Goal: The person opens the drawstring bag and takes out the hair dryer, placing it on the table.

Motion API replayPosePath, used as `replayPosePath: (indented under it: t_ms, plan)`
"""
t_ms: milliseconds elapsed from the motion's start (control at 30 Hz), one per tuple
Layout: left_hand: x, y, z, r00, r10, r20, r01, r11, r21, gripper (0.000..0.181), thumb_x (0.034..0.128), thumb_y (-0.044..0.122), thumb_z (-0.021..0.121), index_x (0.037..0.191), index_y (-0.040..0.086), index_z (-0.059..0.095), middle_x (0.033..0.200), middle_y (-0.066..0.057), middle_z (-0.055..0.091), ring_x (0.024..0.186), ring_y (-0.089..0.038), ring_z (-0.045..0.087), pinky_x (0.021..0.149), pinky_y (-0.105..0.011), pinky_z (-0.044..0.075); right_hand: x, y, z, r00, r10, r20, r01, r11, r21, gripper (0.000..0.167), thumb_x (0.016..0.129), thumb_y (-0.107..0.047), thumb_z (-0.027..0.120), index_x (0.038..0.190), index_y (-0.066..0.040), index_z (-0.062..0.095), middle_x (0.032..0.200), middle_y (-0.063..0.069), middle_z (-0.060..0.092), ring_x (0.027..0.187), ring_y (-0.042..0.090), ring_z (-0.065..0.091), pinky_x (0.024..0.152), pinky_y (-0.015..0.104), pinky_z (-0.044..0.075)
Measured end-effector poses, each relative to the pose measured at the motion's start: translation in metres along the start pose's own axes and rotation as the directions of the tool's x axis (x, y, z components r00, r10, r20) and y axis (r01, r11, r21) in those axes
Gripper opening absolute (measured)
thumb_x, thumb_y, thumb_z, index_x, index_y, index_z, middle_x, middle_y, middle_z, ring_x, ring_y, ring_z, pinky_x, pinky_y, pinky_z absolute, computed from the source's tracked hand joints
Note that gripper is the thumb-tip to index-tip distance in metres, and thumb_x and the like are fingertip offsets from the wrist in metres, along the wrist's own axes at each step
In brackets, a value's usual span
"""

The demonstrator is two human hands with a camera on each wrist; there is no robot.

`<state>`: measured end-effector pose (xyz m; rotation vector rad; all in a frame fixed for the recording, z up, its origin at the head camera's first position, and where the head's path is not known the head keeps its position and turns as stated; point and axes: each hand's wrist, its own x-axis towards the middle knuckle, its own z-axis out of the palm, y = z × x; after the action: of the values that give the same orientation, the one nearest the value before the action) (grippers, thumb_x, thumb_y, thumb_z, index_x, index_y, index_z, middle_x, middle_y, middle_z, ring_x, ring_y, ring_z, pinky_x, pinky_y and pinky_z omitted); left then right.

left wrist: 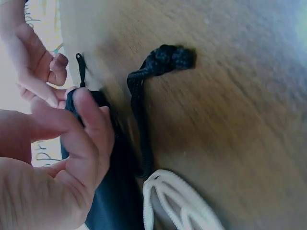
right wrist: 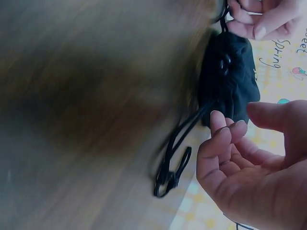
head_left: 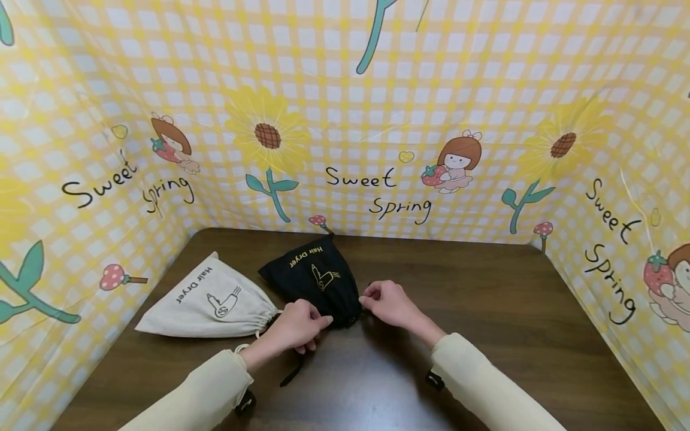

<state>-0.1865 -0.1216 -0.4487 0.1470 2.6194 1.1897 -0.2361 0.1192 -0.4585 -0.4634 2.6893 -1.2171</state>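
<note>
Two drawstring bags are seen lying flat on the table (head_left: 485, 299): a pale bag (head_left: 183, 314) on the left and, just beside it near the middle, a black bag (head_left: 288, 287), at whose gathered mouth both hands are placed. The right hand (head_left: 389, 302) is held with its fingers loosely bent and its thumb apart, at the bag's edge; no grip is shown. The fingers of the left hand (head_left: 295, 326) are bent at the mouth's other side, but whether anything is pinched cannot be told.

The drawing-up of the black bag appears largely done: its mouth is bunched, and a knotted black cord (left wrist: 139, 103) and a looped black cord (right wrist: 166, 165) are left trailing. The pale bag is also cinched. At most, a little tidying seems left.
</note>
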Motion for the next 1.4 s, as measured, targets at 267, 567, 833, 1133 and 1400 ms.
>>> replayPosePath:
  t_ms: [267,567,833,1133,1400]
  plan:
    - [0.006,0.002,0.000,0.997,-0.077,0.031,0.079,0.994,-0.074,0.034,0.1011,0.029,0.072,0.078,0.003,0.075,0.064,-0.008,0.071,0.048,-0.019,0.068,0.040,-0.023,0.045,0.002,-0.002,0.004,0.999,0.037,0.010,-0.037,0.999,0.031,0.014,0.096,-0.021,0.079,0.094,-0.007,0.076,0.082,-0.001,0.068,0.075,0.015,0.061,0.071,0.033,0.053]
    - [0.010,0.001,0.002,0.997,-0.077,0.009,0.078,0.993,-0.092,0.041,0.1013,0.034,0.072,0.074,0.004,0.075,0.063,-0.007,0.071,0.050,-0.022,0.069,0.041,-0.024,0.044,0.003,-0.005,0.006,0.990,0.135,0.032,-0.138,0.986,0.093,0.016,0.096,-0.023,0.080,0.089,-0.008,0.077,0.073,0.003,0.067,0.054,0.014,0.055,0.056,0.030,0.049]
    - [0.019,-0.005,0.006,0.997,-0.069,0.018,0.070,0.994,-0.089,0.045,0.0999,0.038,0.074,0.071,0.004,0.074,0.061,-0.007,0.070,0.048,-0.020,0.068,0.040,-0.022,0.039,0.004,-0.007,0.008,0.983,0.178,0.045,-0.182,0.977,0.107,0.016,0.095,-0.022,0.080,0.088,-0.007,0.076,0.075,0.007,0.069,0.050,0.014,0.053,0.052,0.030,0.049]
    - [0.021,-0.002,0.007,0.995,-0.094,0.023,0.095,0.990,-0.103,0.035,0.1003,0.027,0.073,0.074,0.004,0.075,0.064,-0.008,0.071,0.046,-0.016,0.067,0.039,-0.021,0.036,0.004,-0.010,0.009,0.977,0.206,0.051,-0.210,0.971,0.113,0.017,0.095,-0.021,0.080,0.087,-0.007,0.075,0.076,0.002,0.067,0.057,0.016,0.057,0.056,0.035,0.055]
    - [0.023,0.001,0.010,0.994,-0.114,0.005,0.114,0.989,-0.095,0.030,0.0992,0.021,0.073,0.075,0.004,0.075,0.064,-0.007,0.071,0.046,-0.014,0.066,0.039,-0.020,0.036,0.003,-0.012,0.009,0.975,0.214,0.064,-0.221,0.965,0.141,0.016,0.096,-0.020,0.078,0.089,-0.006,0.075,0.079,0.003,0.067,0.061,0.019,0.060,0.056,0.033,0.054]
